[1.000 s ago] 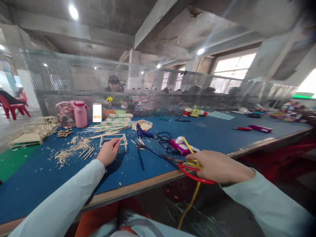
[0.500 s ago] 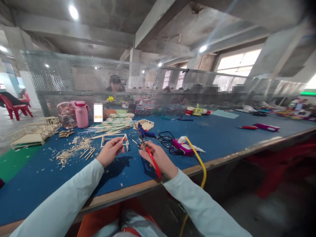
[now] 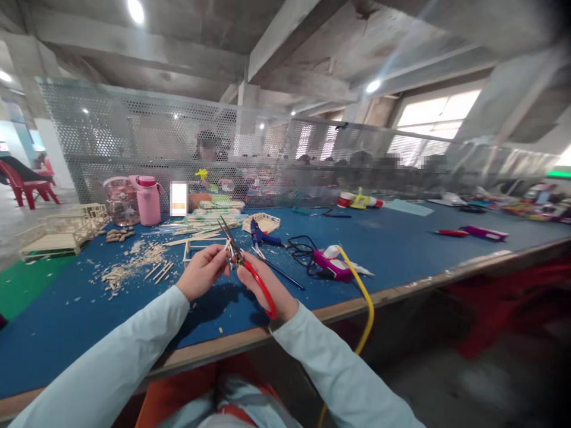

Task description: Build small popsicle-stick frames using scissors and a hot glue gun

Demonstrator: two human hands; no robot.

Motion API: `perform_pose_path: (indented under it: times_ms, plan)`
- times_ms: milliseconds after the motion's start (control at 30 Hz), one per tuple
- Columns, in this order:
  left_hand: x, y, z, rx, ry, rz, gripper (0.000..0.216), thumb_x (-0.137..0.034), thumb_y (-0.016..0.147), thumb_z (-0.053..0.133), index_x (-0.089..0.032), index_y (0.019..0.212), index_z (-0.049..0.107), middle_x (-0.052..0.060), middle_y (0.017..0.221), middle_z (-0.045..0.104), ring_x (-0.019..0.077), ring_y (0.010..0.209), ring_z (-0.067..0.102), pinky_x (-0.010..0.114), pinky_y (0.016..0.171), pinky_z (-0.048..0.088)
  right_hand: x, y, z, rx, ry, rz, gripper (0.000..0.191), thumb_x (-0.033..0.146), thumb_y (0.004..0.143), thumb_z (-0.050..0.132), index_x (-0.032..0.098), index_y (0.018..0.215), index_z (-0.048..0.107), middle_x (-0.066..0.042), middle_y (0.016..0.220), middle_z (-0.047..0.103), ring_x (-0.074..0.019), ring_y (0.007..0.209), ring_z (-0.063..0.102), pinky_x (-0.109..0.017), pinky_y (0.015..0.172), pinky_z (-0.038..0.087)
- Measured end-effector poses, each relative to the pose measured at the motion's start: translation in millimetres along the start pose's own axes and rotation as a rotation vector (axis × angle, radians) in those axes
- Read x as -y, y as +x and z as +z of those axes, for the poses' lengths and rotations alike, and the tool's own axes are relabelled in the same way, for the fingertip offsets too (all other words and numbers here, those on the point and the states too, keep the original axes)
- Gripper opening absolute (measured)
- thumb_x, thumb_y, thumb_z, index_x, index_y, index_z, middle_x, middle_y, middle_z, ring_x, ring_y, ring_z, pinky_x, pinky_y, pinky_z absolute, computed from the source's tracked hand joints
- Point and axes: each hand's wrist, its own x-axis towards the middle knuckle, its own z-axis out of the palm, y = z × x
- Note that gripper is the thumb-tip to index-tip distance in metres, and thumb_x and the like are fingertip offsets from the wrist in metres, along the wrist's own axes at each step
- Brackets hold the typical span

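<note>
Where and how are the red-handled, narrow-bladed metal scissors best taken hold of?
Probably by the red handles, from the near right side: the scissors point forward and left, their metal blades reaching beyond the right hand, which holds the handle end.

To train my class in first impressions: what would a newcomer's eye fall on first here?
First, the red-handled scissors in the right grip, near the centre, blades close to the left grip. Then the pink flask, upright at the back left of the blue table, and the yellow cable curving over its front edge.
</note>
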Motion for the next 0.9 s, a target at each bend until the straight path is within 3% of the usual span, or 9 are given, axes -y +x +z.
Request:
perform_pose_path:
  times_ms: [333,633,767,900]
  plan:
    - [2,-1,3,0.014,-0.06,-0.006,0.046,-0.061,0.07,0.055,-0.017,0.078,0.047,-0.006,0.049,0.052,0.0027,0.032,0.033,0.016,0.033,0.021,-16,2,13,-0.028,0.11,-0.043,0.048,0.061,0.082,0.038,0.016,0.092,0.05,0.0,0.073,0.046,-0.0077,0.055,0.037,-0.022,0.052,0.035]
    - [-4,-1,-1,0.023,-0.004,-0.03,0.045,-0.06,0.07,0.054,-0.016,0.079,0.049,-0.004,0.05,0.054,0.0033,0.035,0.03,0.017,0.035,0.018,-18,-2,2,-0.067,-0.081,-0.023,0.055,0.063,0.083,0.031,0.015,0.084,0.056,0.002,0.058,0.041,-0.0094,0.052,0.037,-0.023,0.049,0.03]
    - [0,0,-4,0.009,0.063,0.001,0.044,-0.057,0.074,0.052,-0.014,0.084,0.055,-0.003,0.052,0.053,0.0046,0.041,0.033,0.018,0.04,0.022,-11,-4,-8,-0.008,-0.221,-0.066,0.054,0.065,0.08,0.037,0.015,0.093,0.053,0.001,0.065,0.047,-0.0104,0.056,0.04,-0.024,0.056,0.034]
    - [1,0,-9,-0.015,0.215,0.051,0.043,-0.053,0.079,0.047,-0.013,0.086,0.06,-0.006,0.048,0.04,0.0064,0.045,0.033,0.019,0.045,0.025,-5,-6,-16,0.038,-0.311,-0.093,0.054,0.065,0.08,0.035,0.015,0.093,0.049,-0.001,0.071,0.048,-0.011,0.061,0.04,-0.025,0.059,0.035]
